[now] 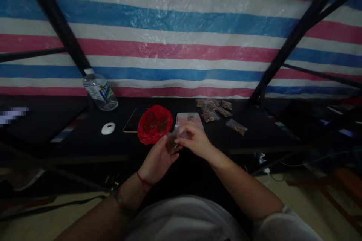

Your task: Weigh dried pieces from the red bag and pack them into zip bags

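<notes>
On the far left of the dark table (pixel 243 135) a clear water bottle (pixel 99 91) leans against a black slanting pole (pixel 56 22), its label turned toward the room. Nearer and a little right of it lies a small white oval object (pixel 108 128). Right of that a flat dark tablet with a pale edge (pixel 132 120) lies partly under a crumpled red plastic bag (pixel 154 123), which holds dark brownish pieces. Just right of the red bag sits a pale flat box (pixel 190 118), and farther right a cluster of small clear packets (pixel 212 109) filled with brown bits is spread out, with one more packet (pixel 236 127) lying apart nearer the right.

The table is black and dim, and behind it hangs a tarp of pink, white and blue stripes (pixel 181 26), crossed by black poles on both sides. The floor near the bottom is pale, with cables running over it at left and right.

Both hands meet over the near edge of the table, just in front of the red bag and the pale box. The left hand (pixel 158 160), a red string on its wrist, is turned palm up with fingers curled, and the right hand (pixel 194 139) comes in from the right, fingertips pinched. Between them they grip a small clear pouch (pixel 173 140) with something dark inside; it is blurred.
</notes>
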{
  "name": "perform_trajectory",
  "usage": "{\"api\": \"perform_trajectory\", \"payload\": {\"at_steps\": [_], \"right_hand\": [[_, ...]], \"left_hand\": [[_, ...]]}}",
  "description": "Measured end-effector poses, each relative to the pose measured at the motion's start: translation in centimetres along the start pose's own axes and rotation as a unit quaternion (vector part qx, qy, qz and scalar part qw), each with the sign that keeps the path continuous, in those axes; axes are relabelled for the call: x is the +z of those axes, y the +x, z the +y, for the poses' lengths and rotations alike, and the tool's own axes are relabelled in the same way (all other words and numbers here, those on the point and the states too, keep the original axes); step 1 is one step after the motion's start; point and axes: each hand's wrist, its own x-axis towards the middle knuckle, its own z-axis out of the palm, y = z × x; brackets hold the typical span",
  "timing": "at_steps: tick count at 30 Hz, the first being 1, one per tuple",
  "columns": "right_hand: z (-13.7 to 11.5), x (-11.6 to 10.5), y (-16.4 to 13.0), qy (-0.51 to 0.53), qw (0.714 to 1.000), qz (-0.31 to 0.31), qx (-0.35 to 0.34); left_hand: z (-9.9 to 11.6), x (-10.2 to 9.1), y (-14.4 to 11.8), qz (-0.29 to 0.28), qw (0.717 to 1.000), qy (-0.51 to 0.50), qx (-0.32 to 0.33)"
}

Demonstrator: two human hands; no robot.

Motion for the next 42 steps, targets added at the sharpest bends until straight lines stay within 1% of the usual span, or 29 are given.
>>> {"api": "perform_trajectory", "payload": {"at_steps": [1,2,3,4,6,7,9,12,14,16,20,24,27,28,30,31,32,33,34,35,36,37,38,39,40,42], "right_hand": [[0.0,0.4,0.0,0.013,1.0,-0.023,-0.009],[0.0,0.7,0.0,0.039,0.999,-0.036,-0.002],[0.2,0.9,0.0,0.078,0.996,-0.043,0.023],[0.4,1.1,0.0,0.121,0.989,-0.046,0.065],[1.0,1.4,0.0,0.195,0.965,-0.052,0.168],[1.3,1.5,0.0,0.216,0.951,-0.061,0.213],[1.7,1.6,0.2,0.232,0.931,-0.083,0.27],[2.0,2.0,0.7,0.213,0.924,-0.103,0.302],[2.3,2.2,0.9,0.18,0.929,-0.12,0.301],[2.5,2.5,1.1,0.144,0.937,-0.147,0.284],[3.0,2.3,1.5,0.053,0.955,-0.187,0.226],[2.4,1.9,1.7,-0.001,0.96,-0.212,0.18],[1.9,2.0,1.6,-0.018,0.972,-0.21,0.103],[1.9,2.1,1.5,-0.022,0.974,-0.206,0.088],[2.0,2.2,1.3,-0.04,0.975,-0.2,0.089],[2.1,2.2,1.2,-0.057,0.973,-0.202,0.097],[2.1,2.3,1.2,-0.079,0.97,-0.205,0.103],[2.1,2.4,1.1,-0.102,0.967,-0.207,0.103],[2.0,2.5,1.1,-0.124,0.965,-0.211,0.098],[1.8,2.7,1.1,-0.141,0.961,-0.221,0.089],[1.6,2.9,1.0,-0.153,0.957,-0.234,0.079],[1.4,3.1,1.0,-0.162,0.952,-0.25,0.069],[1.2,3.3,1.0,-0.172,0.946,-0.266,0.062],[1.0,3.5,1.1,-0.179,0.94,-0.285,0.056],[1.0,3.6,1.2,-0.18,0.934,-0.303,0.05],[1.2,3.6,1.9,-0.162,0.932,-0.322,0.05]], "left_hand": [[0.2,-0.3,0.4,0.005,1.0,0.012,0.028],[0.4,-0.6,0.6,0.017,0.998,0.027,0.057],[0.6,-1.0,0.7,0.03,0.995,0.047,0.084],[0.9,-1.4,0.8,0.041,0.991,0.066,0.106],[1.4,-2.2,0.9,0.058,0.985,0.095,0.134],[1.6,-2.6,0.9,0.064,0.982,0.105,0.141],[1.9,-3.5,1.0,0.071,0.98,0.115,0.144],[1.9,-4.8,1.0,0.059,0.98,0.144,0.125],[2.0,-5.5,1.0,0.052,0.977,0.17,0.118],[2.1,-6.0,0.9,0.053,0.975,0.181,0.118],[2.4,-6.6,1.1,0.041,0.982,0.139,0.125],[2.2,-6.8,1.3,0.03,0.986,0.114,0.116],[1.7,-6.8,1.3,0.023,0.986,0.138,0.085],[1.5,-6.8,1.4,0.019,0.986,0.146,0.075],[1.3,-6.9,1.6,0.026,0.984,0.162,0.071],[1.2,-7.1,1.6,0.04,0.979,0.177,0.089],[1.2,-7.2,1.7,0.059,0.969,0.203,0.126],[1.3,-7.3,1.6,0.076,0.951,0.246,0.174],[1.4,-7.4,1.5,0.082,0.923,0.302,0.225],[1.6,-7.4,1.4,0.072,0.887,0.367,0.271],[1.7,-7.4,1.1,0.037,0.85,0.436,0.295],[1.9,-7.3,0.9,-0.008,0.816,0.494,0.301],[1.9,-7.2,0.7,-0.05,0.79,0.536,0.292],[1.9,-7.1,0.5,-0.07,0.775,0.561,0.282],[1.9,-7.1,0.4,-0.078,0.767,0.577,0.271],[1.7,-7.0,0.5,-0.064,0.762,0.589,0.261]]}}
